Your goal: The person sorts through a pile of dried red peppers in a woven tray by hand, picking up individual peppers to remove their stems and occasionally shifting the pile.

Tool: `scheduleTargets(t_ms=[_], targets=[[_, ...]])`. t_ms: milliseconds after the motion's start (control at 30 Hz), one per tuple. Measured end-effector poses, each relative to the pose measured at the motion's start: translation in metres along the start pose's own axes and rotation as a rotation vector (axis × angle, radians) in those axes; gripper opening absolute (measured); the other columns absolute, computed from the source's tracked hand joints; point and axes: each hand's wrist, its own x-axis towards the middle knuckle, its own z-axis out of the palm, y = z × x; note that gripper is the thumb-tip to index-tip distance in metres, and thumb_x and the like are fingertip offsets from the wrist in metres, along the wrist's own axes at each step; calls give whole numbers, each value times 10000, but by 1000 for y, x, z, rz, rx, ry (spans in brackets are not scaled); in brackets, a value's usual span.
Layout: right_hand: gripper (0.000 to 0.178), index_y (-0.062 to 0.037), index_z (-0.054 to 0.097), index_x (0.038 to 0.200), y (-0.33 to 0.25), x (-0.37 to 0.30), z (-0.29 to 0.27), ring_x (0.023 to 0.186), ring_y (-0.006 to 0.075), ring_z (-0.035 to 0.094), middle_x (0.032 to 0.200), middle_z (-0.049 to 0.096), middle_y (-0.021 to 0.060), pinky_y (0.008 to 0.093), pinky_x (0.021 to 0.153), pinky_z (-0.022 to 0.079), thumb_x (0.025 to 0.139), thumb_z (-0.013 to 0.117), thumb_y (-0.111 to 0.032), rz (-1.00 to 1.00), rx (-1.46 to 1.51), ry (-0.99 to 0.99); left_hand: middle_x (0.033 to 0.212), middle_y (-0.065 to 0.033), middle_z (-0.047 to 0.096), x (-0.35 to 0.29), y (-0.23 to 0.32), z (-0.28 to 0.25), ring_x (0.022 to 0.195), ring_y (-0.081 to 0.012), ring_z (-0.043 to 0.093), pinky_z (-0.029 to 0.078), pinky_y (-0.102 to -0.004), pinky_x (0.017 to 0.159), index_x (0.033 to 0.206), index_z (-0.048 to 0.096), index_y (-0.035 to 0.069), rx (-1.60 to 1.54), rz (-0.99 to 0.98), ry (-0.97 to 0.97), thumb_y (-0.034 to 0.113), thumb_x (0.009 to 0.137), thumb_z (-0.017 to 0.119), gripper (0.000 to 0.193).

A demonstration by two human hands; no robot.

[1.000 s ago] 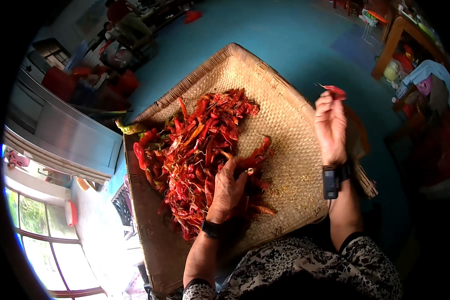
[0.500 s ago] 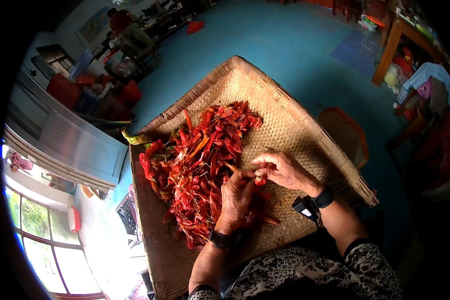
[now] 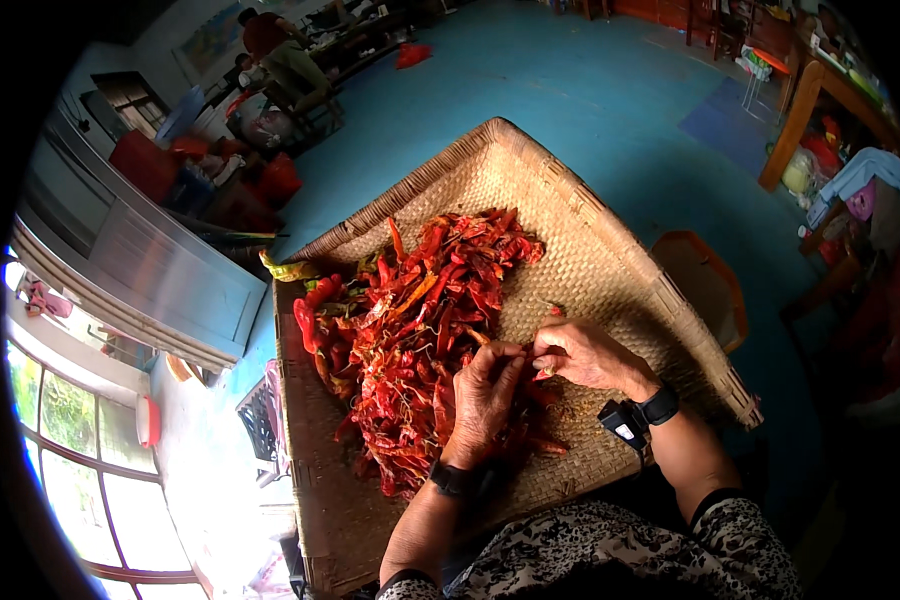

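Tray: a large square woven tray [image 3: 610, 250] sits tilted before the person, pale straw with a thick plaited rim.
Chilli heap: a heap of dried red chillies [image 3: 410, 330], wrinkled and curled with a few orange and green ones, lies across the tray's left and middle part.
Left hand: the left hand [image 3: 485, 400] rests on the heap's near edge, palm down, fingers drawn together, tips pinching one chilli [image 3: 545, 370].
Right hand: the right hand [image 3: 585, 355] meets it from the right, fingers curled, thumb and fingertips nipping the same chilli; a dark watch [image 3: 640, 415] sits on that wrist.
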Motion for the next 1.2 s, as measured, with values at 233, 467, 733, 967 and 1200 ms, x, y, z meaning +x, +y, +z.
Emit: scheduleTargets(t_ms=[233, 467, 733, 967, 1200], targets=[[148, -21, 564, 752, 10, -9, -7, 674, 255, 565, 745, 540, 84, 369, 616, 446, 802, 664, -118, 35, 95, 64, 945, -26, 627, -6, 0, 1, 869, -84, 576, 486, -233, 785, 1005, 592, 9, -38, -45, 43, -1, 911, 546, 105], [189, -64, 559, 798, 0, -6, -36, 607, 52, 458, 738, 562, -4, 198, 534, 378, 917, 561, -210, 249, 600, 268, 947, -53, 637, -2, -8, -16, 786, -103, 617, 520, -239, 660, 991, 592, 31, -209, -29, 169, 50, 918, 558, 83], [294, -4, 561, 1086, 30, -4, -66, 746, 88, 544, 1025, 606, 131, 204, 585, 462, 919, 581, -246, -110, 1724, 879, 982, -41, 649, 11, -17, -12, 846, -91, 607, 512, -225, 713, 1052, 601, 49, -199, -15, 124, 42, 937, 511, 146], [454, -20, 534, 1206, 4, 1, -28, 725, 110, 590, 905, 649, 58, 244, 669, 502, 849, 665, -268, 174, 666, 269, 979, -29, 647, 16, 1, -7, 823, -62, 585, 494, -211, 682, 1036, 605, 43, -28, -33, 94, 46, 926, 543, 126], [209, 36, 543, 816, -1, -5, -5, 624, 199, 576, 697, 582, 164, 343, 574, 440, 834, 641, -148, 128, 154, 162, 841, -40, 636, 20, 11, 15, 760, -80, 579, 502, -235, 672, 1023, 592, 11, -19, -53, 72, 32, 892, 583, 133]])
